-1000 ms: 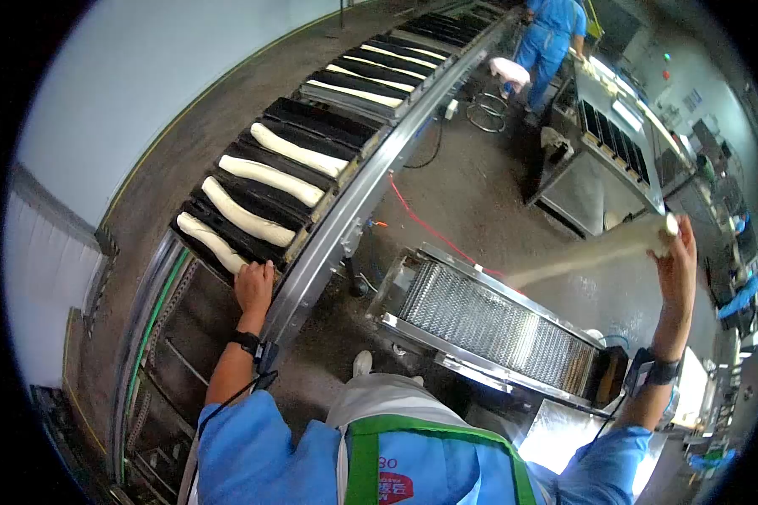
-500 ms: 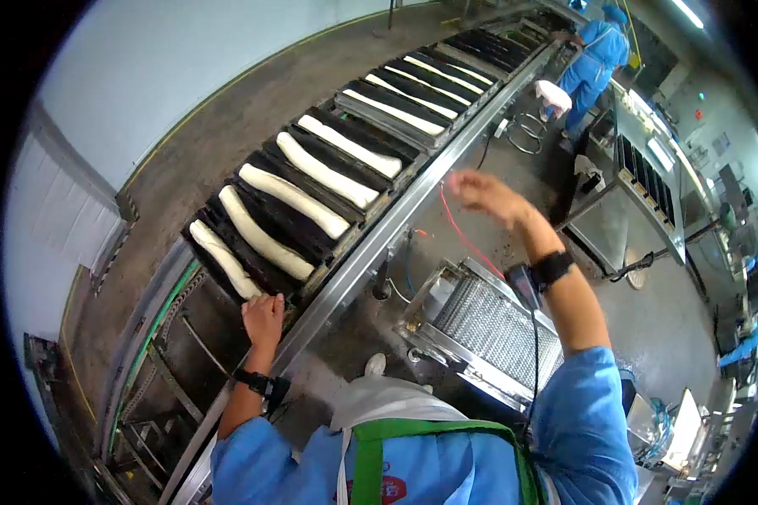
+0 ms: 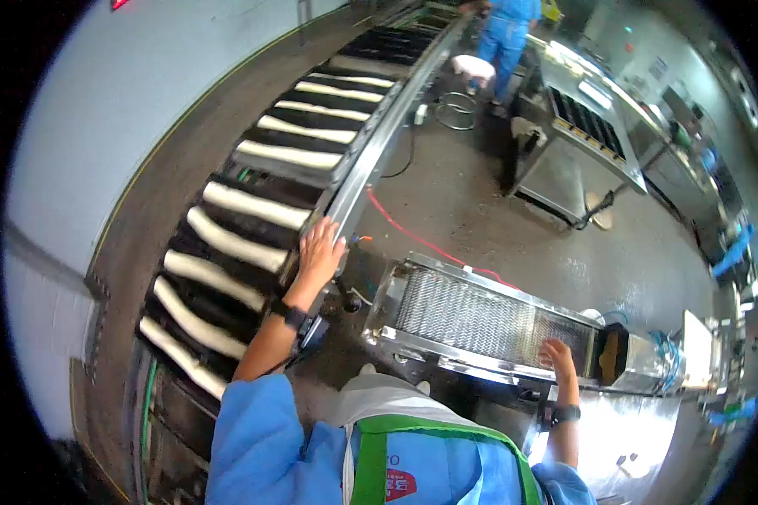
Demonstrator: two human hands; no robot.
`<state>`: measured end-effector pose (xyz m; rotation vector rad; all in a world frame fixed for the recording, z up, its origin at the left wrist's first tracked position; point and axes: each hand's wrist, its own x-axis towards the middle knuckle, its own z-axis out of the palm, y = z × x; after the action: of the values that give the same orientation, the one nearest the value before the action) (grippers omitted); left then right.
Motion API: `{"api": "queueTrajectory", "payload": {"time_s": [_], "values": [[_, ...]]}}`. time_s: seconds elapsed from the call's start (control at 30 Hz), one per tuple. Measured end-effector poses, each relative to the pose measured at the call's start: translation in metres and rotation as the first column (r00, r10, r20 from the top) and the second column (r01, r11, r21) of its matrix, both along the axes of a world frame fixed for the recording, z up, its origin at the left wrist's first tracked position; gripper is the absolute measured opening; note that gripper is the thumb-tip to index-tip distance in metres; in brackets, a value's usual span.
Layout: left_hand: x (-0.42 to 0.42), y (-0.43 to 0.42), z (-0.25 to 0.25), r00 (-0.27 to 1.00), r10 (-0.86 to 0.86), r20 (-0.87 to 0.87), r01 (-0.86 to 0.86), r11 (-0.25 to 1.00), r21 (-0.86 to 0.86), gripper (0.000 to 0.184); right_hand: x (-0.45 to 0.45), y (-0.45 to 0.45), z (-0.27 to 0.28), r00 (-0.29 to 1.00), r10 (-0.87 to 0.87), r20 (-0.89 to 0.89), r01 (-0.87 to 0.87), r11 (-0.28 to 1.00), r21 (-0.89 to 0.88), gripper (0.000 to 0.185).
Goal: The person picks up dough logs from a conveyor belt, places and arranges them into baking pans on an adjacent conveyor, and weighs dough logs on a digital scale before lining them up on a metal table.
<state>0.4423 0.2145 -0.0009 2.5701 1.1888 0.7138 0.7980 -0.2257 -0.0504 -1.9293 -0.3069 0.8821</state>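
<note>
My left hand (image 3: 316, 257) rests at the metal rail of the long conveyor (image 3: 364, 172), beside the near black tray (image 3: 215, 234). Its fingers are spread and nothing is in them. In that tray several pale dough strips lie in the grooves, among them one strip (image 3: 257, 206) close to my left hand. Over the right part of the small mesh conveyor (image 3: 463, 313) is my right hand (image 3: 558, 358), empty, with its fingers apart and slightly bent. Another tray with dough strips (image 3: 288, 155) sits farther up the line.
A co-worker in blue (image 3: 504, 46) stands at the far end of the line. Behind the mesh conveyor, a steel table (image 3: 556, 172) carries a black grooved tray (image 3: 585, 122). A red hose (image 3: 404, 231) and a coiled hose (image 3: 456, 111) lie on the floor.
My right hand has let go of a dough strip, passed near the line and drawn back over the mesh conveyor. My left hand has moved up along the rail. The near tray now holds another strip.
</note>
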Motion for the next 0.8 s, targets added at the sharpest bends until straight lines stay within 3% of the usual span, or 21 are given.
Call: {"api": "queueTrajectory", "payload": {"time_s": [0.17, 0.23, 0.3, 0.37, 0.53, 0.6, 0.73, 0.8], "values": [[-0.013, 0.114, -0.099, 0.965, 0.193, -0.176, -0.186, 0.981, 0.054, 0.049, -0.112, -0.041, -0.04, 0.961, -0.27, 0.063, 0.264, 0.961, 0.083, 0.022], [-0.002, 0.134, -0.089, 0.941, 0.242, -0.236, -0.251, 0.968, -0.005, 0.053, -0.121, -0.057, -0.042, 0.924, -0.382, 0.03, 0.374, 0.917, 0.141, 0.023], [-0.008, 0.148, -0.109, 0.925, 0.286, -0.25, -0.286, 0.957, 0.037, 0.056, -0.125, -0.078, -0.053, 0.892, -0.449, 0.043, 0.441, 0.888, 0.129, 0.026], [-0.011, 0.152, -0.124, 0.919, 0.328, -0.22, -0.303, 0.943, 0.139, 0.059, -0.131, -0.093, -0.064, 0.856, -0.515, 0.043, 0.508, 0.854, 0.112, 0.026], [-0.039, 0.126, -0.118, 0.926, 0.341, -0.159, -0.315, 0.934, 0.171, 0.053, -0.128, -0.124, -0.098, 0.805, -0.592, 0.033, 0.589, 0.805, 0.074, 0.026], [-0.049, 0.119, -0.12, 0.923, 0.356, -0.145, -0.338, 0.931, 0.136, 0.051, -0.121, -0.13, -0.113, 0.761, -0.628, 0.165, 0.636, 0.772, 0.004, 0.024], [-0.062, 0.104, -0.111, 0.905, 0.405, -0.131, -0.401, 0.914, 0.057, 0.043, -0.104, -0.141, -0.151, 0.67, -0.692, 0.269, 0.737, 0.664, -0.127, 0.021], [-0.072, 0.099, -0.117, 0.906, 0.409, -0.112, -0.404, 0.913, 0.066, 0.042, -0.075, -0.186, -0.236, 0.645, -0.632, 0.43, 0.728, 0.68, -0.093, 0.02]]}}
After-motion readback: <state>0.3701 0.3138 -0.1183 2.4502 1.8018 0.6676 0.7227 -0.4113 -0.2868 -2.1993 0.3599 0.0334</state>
